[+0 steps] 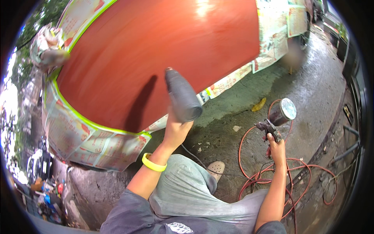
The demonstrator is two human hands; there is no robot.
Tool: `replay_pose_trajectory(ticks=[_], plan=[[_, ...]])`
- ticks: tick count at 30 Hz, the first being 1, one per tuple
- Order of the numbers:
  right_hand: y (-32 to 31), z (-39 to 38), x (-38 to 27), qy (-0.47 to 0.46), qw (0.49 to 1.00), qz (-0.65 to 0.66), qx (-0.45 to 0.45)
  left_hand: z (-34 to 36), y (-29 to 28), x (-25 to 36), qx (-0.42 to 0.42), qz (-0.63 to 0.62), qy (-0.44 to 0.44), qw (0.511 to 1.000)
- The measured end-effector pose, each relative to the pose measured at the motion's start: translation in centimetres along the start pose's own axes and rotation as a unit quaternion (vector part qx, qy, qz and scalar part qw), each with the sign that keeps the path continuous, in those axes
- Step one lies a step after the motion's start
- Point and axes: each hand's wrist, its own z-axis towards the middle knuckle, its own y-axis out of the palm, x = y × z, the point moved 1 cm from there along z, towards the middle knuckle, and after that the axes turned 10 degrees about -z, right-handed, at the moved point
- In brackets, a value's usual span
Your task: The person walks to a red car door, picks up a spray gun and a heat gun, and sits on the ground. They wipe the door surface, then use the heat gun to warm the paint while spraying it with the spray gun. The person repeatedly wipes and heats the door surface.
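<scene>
My left hand (177, 124), with a yellow band on its wrist, is closed around a dark heat gun (181, 95) whose narrow tip points at a red-painted car panel (187, 43). The tip looks close to the panel, but I cannot tell the gap. A long shadow falls across the paint to its left. Low on the right, my right hand (276, 146) grips a spray gun (269, 130) with a round cup (284, 111) on top, held away from the car. Some of its fingers are hidden behind the gun.
Printed masking paper (93, 136) edged with bright green tape surrounds the panel. A red air hose (241, 152) lies coiled on the wet concrete, with a dark cord (194, 158) crossing near my shoe (216, 168). A yellow leaf (258, 105) lies under the car's side. Clutter (48, 199) sits lower left.
</scene>
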Motion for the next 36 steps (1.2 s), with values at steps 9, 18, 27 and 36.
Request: replay_pose_trajectory(ticks=[9,18,27,36], plan=[[-2.6,-0.5,-0.2,0.009,0.997,0.016,0.076,5.7,11.9,-2.8,-0.201,0.248,0.071,0.945],[-4.9,-1.8,0.5,0.025,0.992,0.034,0.116,4.0,15.3,-3.9,-0.298,0.271,-0.012,0.915],[-5.0,-2.4,0.4,0.025,0.993,0.034,0.111,4.7,14.9,-4.6,-0.244,0.253,-0.025,0.936],[-4.5,-2.1,0.4,0.034,0.994,0.013,0.100,4.6,13.5,-3.9,-0.192,0.234,-0.024,0.953]])
